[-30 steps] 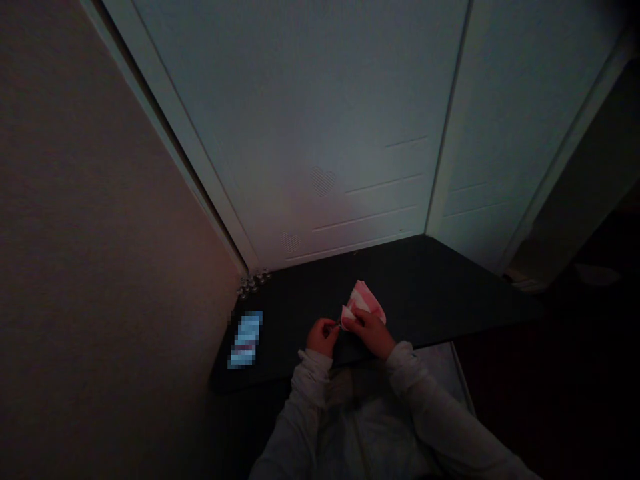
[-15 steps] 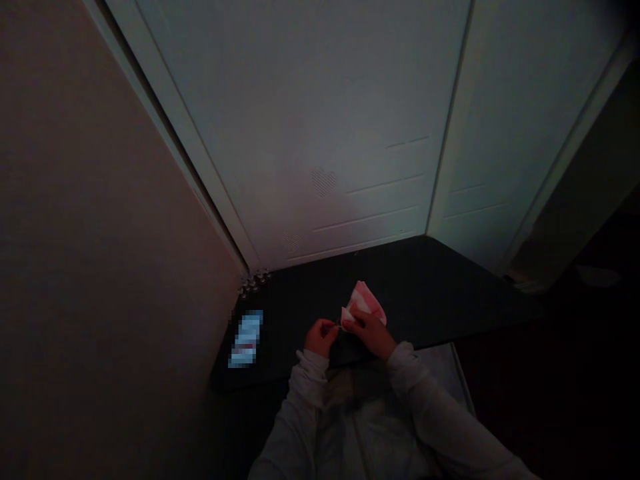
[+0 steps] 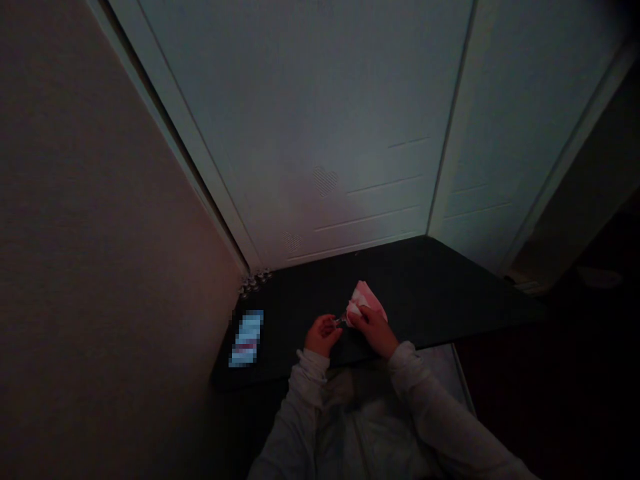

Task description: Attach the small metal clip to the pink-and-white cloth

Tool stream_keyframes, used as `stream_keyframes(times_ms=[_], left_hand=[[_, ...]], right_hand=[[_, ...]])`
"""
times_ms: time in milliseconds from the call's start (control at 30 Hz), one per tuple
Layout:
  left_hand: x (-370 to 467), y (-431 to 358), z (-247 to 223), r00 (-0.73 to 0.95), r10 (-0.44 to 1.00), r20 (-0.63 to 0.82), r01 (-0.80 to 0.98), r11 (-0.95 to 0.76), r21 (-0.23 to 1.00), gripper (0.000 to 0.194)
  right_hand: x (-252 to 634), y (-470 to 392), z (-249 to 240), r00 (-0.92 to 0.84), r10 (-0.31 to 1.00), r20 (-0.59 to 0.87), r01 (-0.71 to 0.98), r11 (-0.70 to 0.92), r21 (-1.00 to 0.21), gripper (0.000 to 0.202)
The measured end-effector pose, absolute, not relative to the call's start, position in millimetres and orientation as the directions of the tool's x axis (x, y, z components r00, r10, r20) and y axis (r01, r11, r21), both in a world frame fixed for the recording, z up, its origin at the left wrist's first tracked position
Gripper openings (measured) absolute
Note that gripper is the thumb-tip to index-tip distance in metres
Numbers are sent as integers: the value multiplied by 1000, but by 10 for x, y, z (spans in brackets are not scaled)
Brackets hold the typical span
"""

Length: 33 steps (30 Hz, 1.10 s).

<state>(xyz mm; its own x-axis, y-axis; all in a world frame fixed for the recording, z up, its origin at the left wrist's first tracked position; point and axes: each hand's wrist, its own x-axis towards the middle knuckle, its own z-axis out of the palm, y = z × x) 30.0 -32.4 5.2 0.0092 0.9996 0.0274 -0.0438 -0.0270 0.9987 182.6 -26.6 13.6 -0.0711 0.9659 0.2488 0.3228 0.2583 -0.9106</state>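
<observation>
A pink and white cloth (image 3: 369,299) is pinched in my right hand (image 3: 376,330), above the black table's near part. My left hand (image 3: 323,335), just left of it, is closed around a small shiny object (image 3: 339,322) that looks clear or metallic. This object reaches from my left fingers towards the cloth's left edge. Its exact shape is too small and dim to make out.
The black table (image 3: 300,293) stands against white panels (image 3: 300,120). Several small shiny pieces (image 3: 254,282) stand at its back left corner. A lit, pixelated rectangle (image 3: 247,339) lies at the left. A wall (image 3: 125,267) rises on the left.
The small shiny object now shows more between my hands. The cloth's left part is bunched closer to my right fingers, and my left fingers have spread slightly.
</observation>
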Motion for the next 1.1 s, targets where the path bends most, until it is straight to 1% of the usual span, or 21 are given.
stream_keyframes(times_ms=[133, 233, 467, 700, 867, 900, 1000, 1033, 1100], left_hand=[[314, -324, 64, 1, 1000, -12, -25, 12, 1000, 35], [321, -329, 90, 0, 1000, -6, -7, 6, 1000, 31], [340, -347, 151, -12, 1000, -23, 2, 23, 1000, 33], [349, -359, 169, 4, 1000, -29, 59, 28, 998, 34], [345, -353, 162, -2, 1000, -29, 10, 29, 1000, 32], [338, -353, 155, 2, 1000, -25, -16, 25, 1000, 35], [304, -351, 123, 43, 999, 0, -88, 4, 996, 54], [292, -349, 110, 58, 998, 10, -104, -4, 995, 58], [272, -342, 88, 70, 997, 18, -122, -9, 992, 57]], right_hand=[[1833, -283, 186, -48, 968, 246, 339, 247, -908, 31], [1836, -295, 219, -54, 967, 250, 322, 254, -912, 32], [1826, -286, 212, -71, 972, 224, 304, 235, -923, 27], [1817, -282, 209, -94, 971, 221, 284, 239, -929, 25], [1820, -285, 193, -112, 966, 234, 280, 256, -925, 26], [1820, -290, 195, -106, 965, 238, 284, 259, -923, 26], [1818, -306, 202, -66, 968, 243, 300, 252, -920, 27], [1816, -308, 201, -51, 968, 245, 300, 248, -921, 28], [1812, -307, 193, -33, 967, 252, 295, 251, -922, 28]])
